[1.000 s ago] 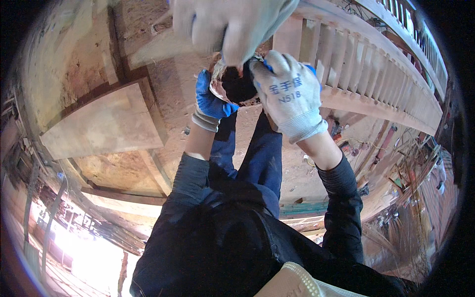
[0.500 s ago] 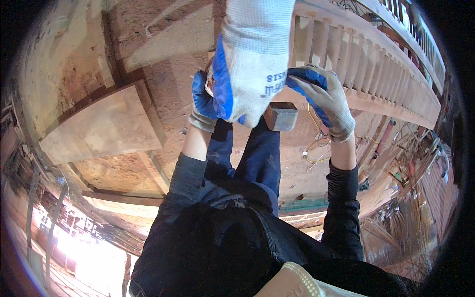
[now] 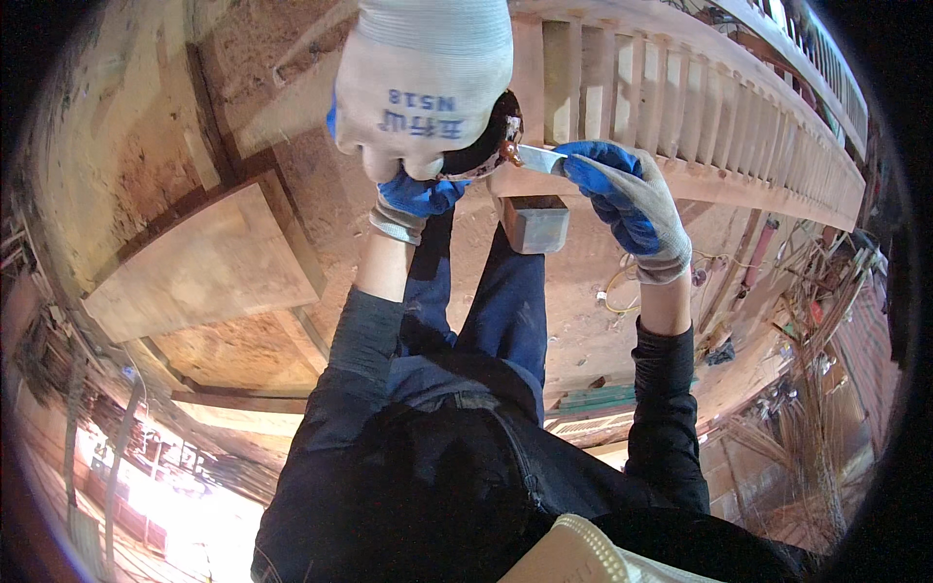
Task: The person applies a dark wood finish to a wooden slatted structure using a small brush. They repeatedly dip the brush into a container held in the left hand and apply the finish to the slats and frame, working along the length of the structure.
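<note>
My left hand [image 3: 420, 199], in a white glove with a blue palm, is closed at the underside of a dark round container [image 3: 483, 151]. Brown paste clings to the container's right edge. Another person's gloved hand [image 3: 428, 92] reaches down from the top and covers much of the container; what its fingers do is hidden. My right hand [image 3: 627, 199], gloved alike, grips a putty knife [image 3: 540, 159] with a flat pale blade. The blade points left, and its tip is at the brown paste on the rim.
An open square metal tin [image 3: 535, 228] is just below the hands, near my legs. A slatted wooden railing [image 3: 671, 107] runs along the upper right. At left lies a pale wooden panel [image 3: 204, 262]. A yellow cord [image 3: 612, 296] trails on the ground at right.
The other person's hand has moved left, uncovering the dark container and its paste. The putty knife's blade now shows, touching the paste. My right hand has shifted slightly left and down.
</note>
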Demonstrator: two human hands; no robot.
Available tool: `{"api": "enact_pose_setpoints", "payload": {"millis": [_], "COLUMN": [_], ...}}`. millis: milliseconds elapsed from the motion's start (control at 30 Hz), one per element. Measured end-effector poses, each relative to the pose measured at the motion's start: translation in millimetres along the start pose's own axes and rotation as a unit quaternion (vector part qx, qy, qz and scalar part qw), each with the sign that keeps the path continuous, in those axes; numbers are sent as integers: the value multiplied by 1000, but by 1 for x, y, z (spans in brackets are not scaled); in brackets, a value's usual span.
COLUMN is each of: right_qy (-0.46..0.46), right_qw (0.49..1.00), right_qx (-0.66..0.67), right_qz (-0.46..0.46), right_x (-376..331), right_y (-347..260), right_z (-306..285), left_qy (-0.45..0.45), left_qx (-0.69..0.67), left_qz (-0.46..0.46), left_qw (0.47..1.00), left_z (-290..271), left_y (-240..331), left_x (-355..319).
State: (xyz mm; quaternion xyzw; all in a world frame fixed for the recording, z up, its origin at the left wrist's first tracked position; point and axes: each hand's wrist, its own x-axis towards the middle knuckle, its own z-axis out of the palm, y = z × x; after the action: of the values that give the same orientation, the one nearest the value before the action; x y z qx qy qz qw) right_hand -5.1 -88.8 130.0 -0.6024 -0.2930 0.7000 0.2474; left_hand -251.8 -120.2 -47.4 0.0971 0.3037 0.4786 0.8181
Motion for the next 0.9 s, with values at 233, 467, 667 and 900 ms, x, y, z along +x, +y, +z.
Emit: {"api": "enact_pose_setpoints", "payload": {"millis": [233,467,667,900], "right_qy": [11,-58,-125,-72], "right_qw": [989,969,911,992], "right_qx": [-121,-223,-299,-46], "right_qz": [-88,-85,-253,90], "right_x": [0,8,6,7], "right_y": [-30,-30,-37,-27], "right_z": [0,9,13,3], "left_qy": [-147,99,12,-88], "left_qx": [-336,9,-15,-259], "left_qz": [-96,25,-12,-67], "left_qw": [925,995,1000,959], "left_z": [26,12,25,-6], "left_y": [26,8,19,22], "left_x": [13,14,10,2]}}
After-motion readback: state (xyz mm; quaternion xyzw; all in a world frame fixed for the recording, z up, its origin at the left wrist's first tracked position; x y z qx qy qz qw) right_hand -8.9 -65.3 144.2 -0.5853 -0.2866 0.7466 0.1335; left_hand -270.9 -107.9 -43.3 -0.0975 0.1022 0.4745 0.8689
